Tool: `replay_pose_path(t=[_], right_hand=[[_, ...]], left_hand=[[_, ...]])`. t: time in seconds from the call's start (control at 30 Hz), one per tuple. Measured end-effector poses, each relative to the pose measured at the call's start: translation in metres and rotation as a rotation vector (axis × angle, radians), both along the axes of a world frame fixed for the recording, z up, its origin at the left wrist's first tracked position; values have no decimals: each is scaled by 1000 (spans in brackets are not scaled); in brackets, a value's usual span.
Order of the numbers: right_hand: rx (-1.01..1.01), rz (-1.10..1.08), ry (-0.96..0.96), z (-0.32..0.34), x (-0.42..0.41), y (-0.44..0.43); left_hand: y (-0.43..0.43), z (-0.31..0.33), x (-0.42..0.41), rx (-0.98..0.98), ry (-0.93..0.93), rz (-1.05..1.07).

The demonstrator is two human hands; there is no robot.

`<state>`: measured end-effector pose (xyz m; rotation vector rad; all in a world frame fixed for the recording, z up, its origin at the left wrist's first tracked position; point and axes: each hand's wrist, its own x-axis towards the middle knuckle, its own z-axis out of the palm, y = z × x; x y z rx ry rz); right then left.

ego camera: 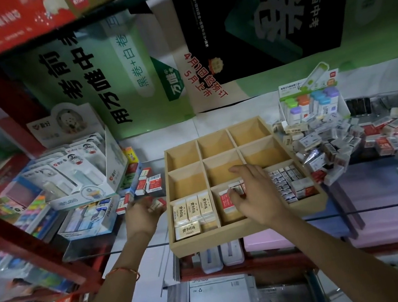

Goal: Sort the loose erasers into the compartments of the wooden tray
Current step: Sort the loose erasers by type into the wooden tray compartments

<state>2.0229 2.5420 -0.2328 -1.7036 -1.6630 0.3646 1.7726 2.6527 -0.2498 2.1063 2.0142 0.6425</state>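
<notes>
- One view only, head camera, looking down at a shop shelf (374, 189) where we see the wooden tray (249, 232) sitting flat, nine compartments in a three-by-three grid.
- Front-left compartment: cream erasers (192, 208) packed side by side, printed faces up.
- Front-right compartment: small wrapped erasers (288, 183) in tight rows.
- Front-middle compartment: a red-and-white eraser (226, 200) lies at its left side; the six compartments behind show bare wood.
- Right hand (256, 194) reaches over the tray's front rim into the front-middle compartment; its fingers (234, 193) curl down and pinch the red-and-white eraser, with one digit stretched out over the centre compartment.
- Left hand (141, 214) is just beside the tray's left wall, fingers curled narrow round a loose eraser (156, 204), red and white, partly hidden by the fingers.
- We mark a red cord bracelet (123, 270) on the left wrist.
- More unsorted erasers: a big eraser pile (351, 145) heaped against the tray's right wall and spreading right, and a few scattered erasers (150, 183) left of the tray.
- Left of those stands a white display box (84, 171) of carded items; behind the pile, a small display carton (312, 104) with coloured caps.
</notes>
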Motion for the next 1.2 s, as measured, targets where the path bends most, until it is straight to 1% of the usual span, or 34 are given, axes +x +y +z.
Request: replay_pose_path(t=[0.07, 0.13, 0.17, 0.2, 0.23, 0.27, 0.3, 0.37, 0.43, 0.53, 0.63, 0.7, 0.73, 0.8, 0.87, 0.93, 0.97, 1.0, 1.03, 1.07, 1.13, 1.17, 1.2], right_hand=[[2, 1, 43, 1, 1, 0], [44, -9, 136, -1, 2, 1], [77, -11, 228, -1, 3, 0], [110, -3, 337, -1, 4, 0], [139, 20, 441, -1, 5, -2], [157, 54, 517, 0, 6, -4], [165, 89, 555, 1, 6, -6], [159, 125, 558, 1, 5, -8], [130, 111, 606, 1, 5, -8], [78, 96, 709, 0, 7, -3], [70, 76, 699, -3, 9, 0], [151, 15, 696, -4, 9, 0], [200, -39, 726, -4, 10, -1], [285, -154, 811, -4, 14, 0], [312, -210, 852, -3, 16, 1], [293, -203, 834, -3, 16, 2], [284, -199, 824, -4, 15, 2], [278, -200, 821, -4, 15, 2], [273, -208, 824, -5, 15, 2], [269, -215, 828, -5, 15, 2], [263, -220, 819, -4, 15, 2], [263, -219, 808, -3, 15, 0], [264, -219, 803, -2, 14, -1]], left_hand=[[-8, 14, 1, 65, -45, 26], [-18, 33, 9, 126, -150, 8], [-26, 41, 18, 150, -224, -67], [-35, 49, 28, 170, -264, -185], [-45, 55, 40, 190, -247, -336], [-53, 57, 51, 197, -180, -494], [-60, 55, 61, 189, -94, -636], [-68, 49, 76, 128, 61, -814], [-69, 48, 85, 132, 109, -893], [-70, 50, 92, 151, 107, -951], [-72, 48, 101, 149, 169, -1041], [-72, 48, 104, 163, 163, -1044], [-70, 51, 104, 173, 150, -1004], [-64, 58, 101, 175, 145, -837], [-59, 65, 97, 90, 242, -724], [-57, 69, 101, -15, 356, -742], [-55, 70, 105, -74, 354, -769], [-51, 69, 107, -129, 306, -784], [-49, 69, 107, -140, 270, -807], [-47, 69, 109, -105, 269, -815], [-46, 68, 111, -145, 267, -837], [-48, 67, 112, -221, 228, -838], [-49, 63, 116, -261, 232, -823]])
